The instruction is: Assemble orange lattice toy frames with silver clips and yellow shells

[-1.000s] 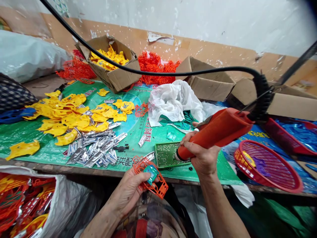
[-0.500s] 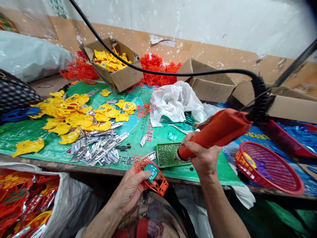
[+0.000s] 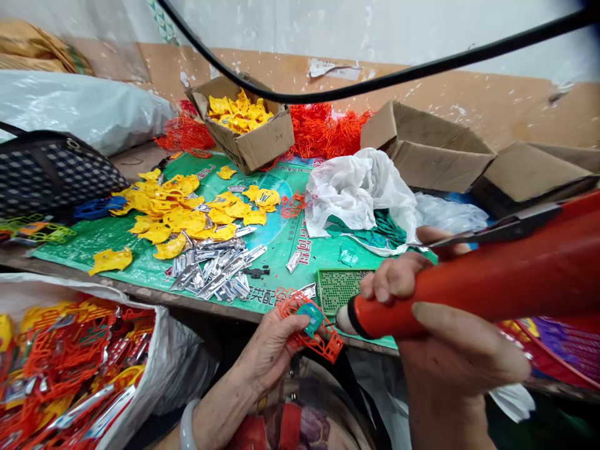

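Observation:
My left hand (image 3: 269,350) pinches an orange plastic lattice frame (image 3: 330,344), with the thumb pressing on a teal plastic piece (image 3: 312,317) that lies against it. My right hand (image 3: 450,337) is wrapped round a red electric screwdriver (image 3: 497,281), held almost level. Its pale tip (image 3: 345,319) points left, close to the right side of the orange frame; whether they touch I cannot tell. Just behind the tip, a green perforated tray (image 3: 340,290) holds tiny parts too small to name. A silvery strip (image 3: 308,290) lies between the tray and the frame.
Yellow plastic pieces (image 3: 182,215) and silvery strips (image 3: 225,269) are heaped on the left. A cardboard box (image 3: 262,140) holds more yellow pieces. A white bag (image 3: 356,187) spills teal pieces. A sack (image 3: 159,350) of orange assemblies stands at lower left; a black cable (image 3: 300,98) crosses above.
My right hand has lifted the screwdriver from the green tray and brought it nearer the camera, tip beside the orange frame. My left hand keeps its hold. The view has shifted left.

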The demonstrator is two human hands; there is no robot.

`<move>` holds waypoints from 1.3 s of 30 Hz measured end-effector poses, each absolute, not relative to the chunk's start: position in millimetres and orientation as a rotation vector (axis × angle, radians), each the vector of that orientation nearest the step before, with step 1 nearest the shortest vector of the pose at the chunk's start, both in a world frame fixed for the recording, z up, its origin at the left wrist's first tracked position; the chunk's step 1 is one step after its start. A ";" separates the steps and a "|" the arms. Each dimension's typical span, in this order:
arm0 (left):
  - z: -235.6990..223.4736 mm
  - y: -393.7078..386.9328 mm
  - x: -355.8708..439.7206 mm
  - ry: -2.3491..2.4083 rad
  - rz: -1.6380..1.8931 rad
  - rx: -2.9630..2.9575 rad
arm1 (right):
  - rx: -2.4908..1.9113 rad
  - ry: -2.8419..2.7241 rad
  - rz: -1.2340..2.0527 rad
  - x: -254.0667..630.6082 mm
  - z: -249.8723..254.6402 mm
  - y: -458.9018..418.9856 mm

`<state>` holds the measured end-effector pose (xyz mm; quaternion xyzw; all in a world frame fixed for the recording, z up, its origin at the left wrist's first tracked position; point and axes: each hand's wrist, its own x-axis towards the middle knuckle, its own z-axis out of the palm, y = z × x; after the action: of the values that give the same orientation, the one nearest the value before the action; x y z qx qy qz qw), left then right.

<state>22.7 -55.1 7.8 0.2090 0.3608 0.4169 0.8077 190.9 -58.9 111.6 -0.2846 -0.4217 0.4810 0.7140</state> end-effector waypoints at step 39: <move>8.7 -53.4 23.2 0.718 0.879 0.439 | -0.799 -1.115 1.055 172.1 74.8 -66.7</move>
<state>23.2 -53.4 8.7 0.2061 0.3373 0.4130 0.8205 172.1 -66.7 74.8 -0.3517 -0.4903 0.4640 0.6486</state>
